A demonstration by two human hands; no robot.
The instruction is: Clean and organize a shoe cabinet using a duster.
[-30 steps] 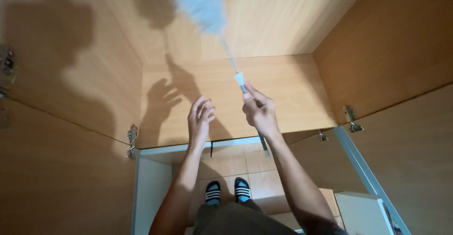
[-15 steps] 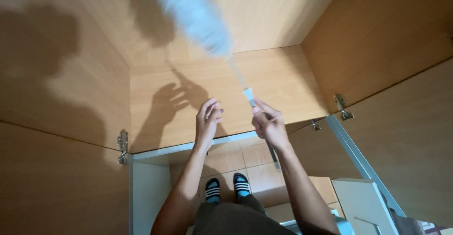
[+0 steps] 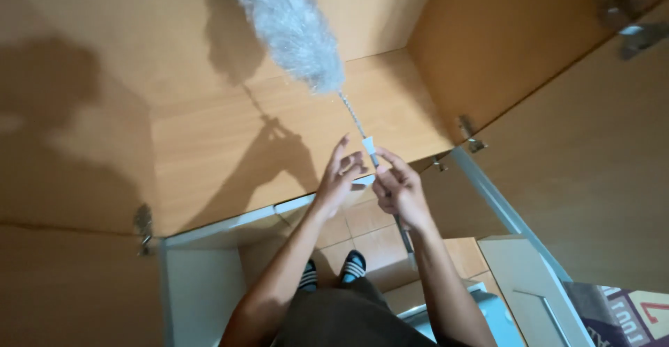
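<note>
Two doors: both wooden cupboard doors stand swung open, one at each side, with metal hinges along their inner edges.
Cupboard: a light wooden cupboard interior fills the upper view; shadows of the arms and duster fall on its back panel.
Floor: the tiled floor shows below the cupboard's front edge, with the person's striped shoes on it.
Duster: a fluffy grey-white duster lies against the upper back panel, near its top edge; its thin twisted stem runs down to a white collar and a handle held in the hands.
Right hand: right hand is closed round the handle just below the collar, the rest of the handle passing down behind the wrist.
Left hand: left hand is just beside it, fingers loosely spread and open, their tips at the white collar; whether they touch it I cannot tell.
</note>
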